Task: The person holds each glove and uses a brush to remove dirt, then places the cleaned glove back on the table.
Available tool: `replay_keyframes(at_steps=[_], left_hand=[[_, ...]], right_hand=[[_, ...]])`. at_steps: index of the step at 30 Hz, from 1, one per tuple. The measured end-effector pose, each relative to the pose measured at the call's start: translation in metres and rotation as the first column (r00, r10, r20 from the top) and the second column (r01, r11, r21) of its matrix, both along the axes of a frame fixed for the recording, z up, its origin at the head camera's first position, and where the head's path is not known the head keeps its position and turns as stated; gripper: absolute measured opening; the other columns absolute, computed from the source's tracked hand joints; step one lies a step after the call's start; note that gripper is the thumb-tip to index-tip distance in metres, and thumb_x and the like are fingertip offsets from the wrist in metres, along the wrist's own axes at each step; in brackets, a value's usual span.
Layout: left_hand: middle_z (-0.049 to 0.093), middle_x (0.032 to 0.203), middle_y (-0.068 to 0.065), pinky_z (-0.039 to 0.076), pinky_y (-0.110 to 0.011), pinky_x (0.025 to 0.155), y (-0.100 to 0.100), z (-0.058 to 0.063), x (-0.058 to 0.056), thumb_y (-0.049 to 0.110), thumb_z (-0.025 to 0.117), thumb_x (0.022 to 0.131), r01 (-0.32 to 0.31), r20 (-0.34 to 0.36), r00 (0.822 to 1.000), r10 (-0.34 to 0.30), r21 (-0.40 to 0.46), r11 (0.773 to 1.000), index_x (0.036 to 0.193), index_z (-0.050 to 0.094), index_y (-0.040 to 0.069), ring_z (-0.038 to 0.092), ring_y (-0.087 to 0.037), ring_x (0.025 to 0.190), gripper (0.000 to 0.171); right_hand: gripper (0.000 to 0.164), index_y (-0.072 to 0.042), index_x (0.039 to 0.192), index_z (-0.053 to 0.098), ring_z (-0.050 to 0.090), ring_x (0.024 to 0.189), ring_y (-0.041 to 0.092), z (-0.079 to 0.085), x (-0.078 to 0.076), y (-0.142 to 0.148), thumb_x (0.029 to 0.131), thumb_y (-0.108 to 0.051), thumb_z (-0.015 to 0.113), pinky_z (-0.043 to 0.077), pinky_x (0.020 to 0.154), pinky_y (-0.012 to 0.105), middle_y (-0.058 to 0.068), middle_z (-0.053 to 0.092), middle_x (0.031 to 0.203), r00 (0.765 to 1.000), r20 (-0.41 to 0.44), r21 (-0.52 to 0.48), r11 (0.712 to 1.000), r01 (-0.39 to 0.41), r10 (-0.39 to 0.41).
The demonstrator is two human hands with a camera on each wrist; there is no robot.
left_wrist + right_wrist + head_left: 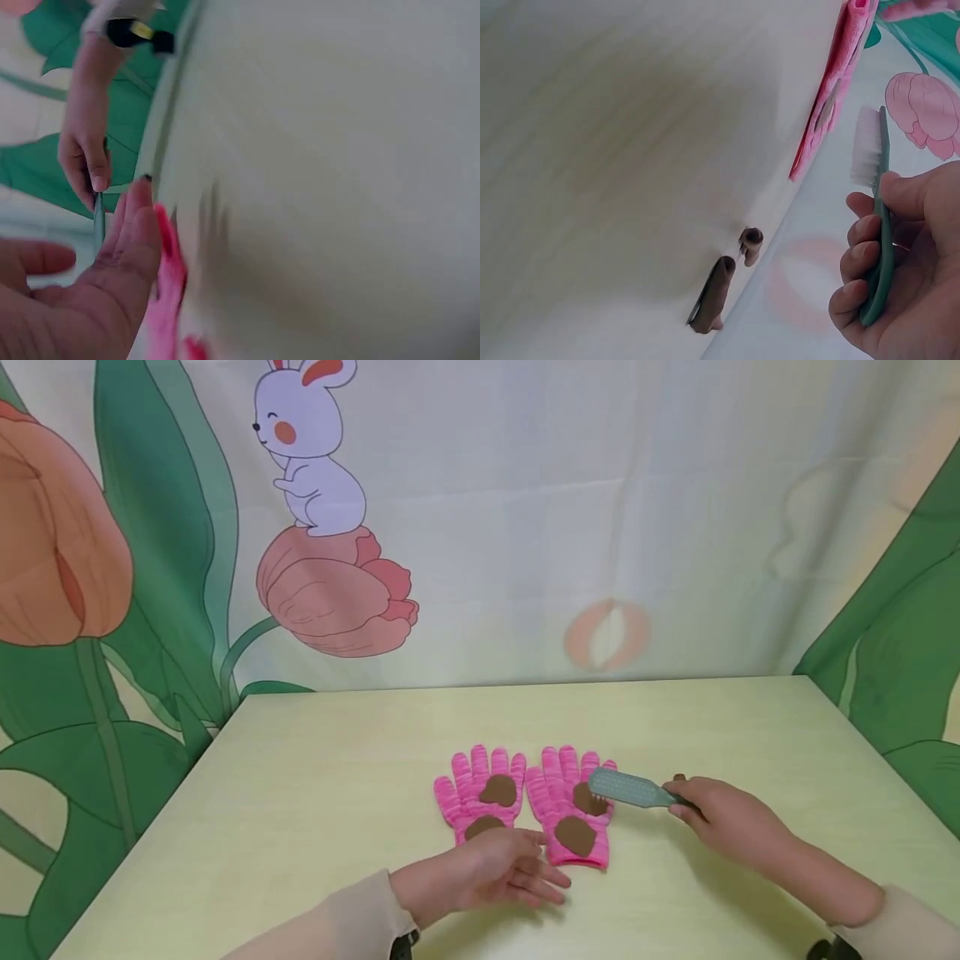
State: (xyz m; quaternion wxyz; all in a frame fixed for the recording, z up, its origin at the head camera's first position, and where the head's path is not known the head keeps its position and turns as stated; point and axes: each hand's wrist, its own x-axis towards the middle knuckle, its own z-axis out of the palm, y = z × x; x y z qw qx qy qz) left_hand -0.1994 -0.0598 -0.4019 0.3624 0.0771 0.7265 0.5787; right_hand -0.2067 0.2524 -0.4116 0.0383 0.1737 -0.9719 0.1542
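Note:
Two pink knitted gloves, a left one and a right one, lie side by side with their fingers pointing away from me. Each has two brown patches, the larger near the cuff. My right hand grips the handle of a green brush, thumb along its back. White bristles point down towards the right glove, and the brush head overlaps its upper patch in the head view. My left hand hovers by the cuffs, fingers loosely extended and holding nothing; it partly covers the left glove.
Two brown curled pieces lie on the pale yellow table beyond the gloves' right side, mostly hidden behind my right hand in the head view. Behind the table's far edge hangs a printed curtain with a rabbit and tulips.

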Motion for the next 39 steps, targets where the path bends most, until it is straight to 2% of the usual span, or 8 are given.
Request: replay_keyframes(at_steps=[2,3,6,7,9,19,28,39], left_hand=[[0.077,0.112,-0.019,0.062,-0.027,0.081,-0.002,0.003,-0.003,0.009,0.049,0.102,0.16,-0.29,0.932,-0.218,-0.209,0.965,0.139,0.058,-0.001,0.077,-0.025,0.095,0.039],[0.078,0.108,-0.015,0.061,-0.025,0.077,-0.003,0.004,-0.005,0.01,0.053,0.102,0.189,-0.437,0.831,-0.344,-0.36,0.914,0.131,0.065,0.002,0.076,-0.021,0.091,0.033],[0.076,0.112,-0.006,0.059,-0.022,0.084,-0.002,0.007,-0.015,0.013,0.065,0.098,0.04,-0.648,0.434,-0.626,-0.68,0.732,0.118,0.073,0.007,0.071,-0.016,0.1,0.022],[0.075,0.118,-0.006,0.059,-0.024,0.092,-0.001,0.007,-0.019,0.015,0.067,0.098,-0.005,-0.644,0.347,-0.682,-0.728,0.685,0.117,0.074,0.008,0.071,-0.017,0.107,0.022],[0.071,0.132,-0.007,0.056,-0.028,0.104,0.001,0.007,-0.027,0.017,0.069,0.098,-0.038,-0.607,0.28,-0.744,-0.781,0.623,0.123,0.072,0.008,0.067,-0.021,0.124,0.027],[0.063,0.147,0.0,0.052,-0.024,0.109,0.021,-0.004,-0.051,0.028,0.07,0.098,0.002,-0.527,0.279,-0.803,-0.836,0.549,0.145,0.06,0.015,0.061,-0.015,0.135,0.05],[0.062,0.148,0.002,0.052,-0.025,0.109,0.028,-0.006,-0.055,0.028,0.072,0.096,0.012,-0.478,0.367,-0.798,-0.855,0.518,0.143,0.062,0.02,0.061,-0.015,0.136,0.048],[0.07,0.137,0.003,0.057,-0.02,0.094,0.026,-0.008,-0.052,0.025,0.07,0.098,-0.006,-0.488,0.331,-0.808,-0.857,0.515,0.138,0.066,0.021,0.069,-0.012,0.122,0.04]], right_hand=[[0.031,0.002,0.122,0.07,0.072,0.103,0.034,0.001,-0.002,-0.005,0.096,-0.014,0.069,0.061,0.087,0.05,0.02,0.075,0.117,1.0,-0.001,0.014,1.0,0.003,-0.003],[0.03,0.001,0.122,0.07,0.071,0.096,0.028,0.001,-0.003,-0.007,0.096,-0.014,0.069,0.061,0.082,0.045,0.015,0.076,0.112,1.0,-0.005,0.02,1.0,0.0,0.0],[0.029,-0.002,0.122,0.071,0.058,0.078,0.011,0.001,-0.006,-0.014,0.096,-0.015,0.07,0.053,0.068,0.028,0.003,0.073,0.096,0.999,-0.033,0.038,0.999,-0.017,0.018],[0.029,-0.003,0.121,0.072,0.053,0.075,0.009,0.001,-0.008,-0.016,0.095,-0.016,0.07,0.048,0.065,0.025,0.001,0.071,0.093,0.999,-0.046,0.044,0.999,-0.027,0.029],[0.029,-0.004,0.121,0.072,0.046,0.071,0.007,0.0,-0.011,-0.021,0.096,-0.016,0.07,0.04,0.061,0.022,-0.002,0.067,0.087,0.997,-0.064,0.043,0.998,-0.045,0.048],[0.03,-0.004,0.122,0.073,0.043,0.067,0.006,-0.011,-0.02,-0.025,0.095,-0.017,0.07,0.038,0.058,0.021,-0.004,0.062,0.081,0.993,-0.068,0.109,0.99,-0.09,0.098],[0.028,-0.006,0.117,0.075,0.043,0.065,0.007,-0.005,-0.018,-0.014,0.09,-0.015,0.076,0.038,0.057,0.021,-0.004,0.059,0.076,0.984,-0.135,0.2,0.976,-0.085,0.113],[0.028,-0.004,0.118,0.074,0.044,0.067,0.006,0.003,-0.017,-0.014,0.091,-0.014,0.075,0.04,0.059,0.021,-0.003,0.063,0.079,0.982,-0.16,0.143,0.987,-0.075,0.097]])
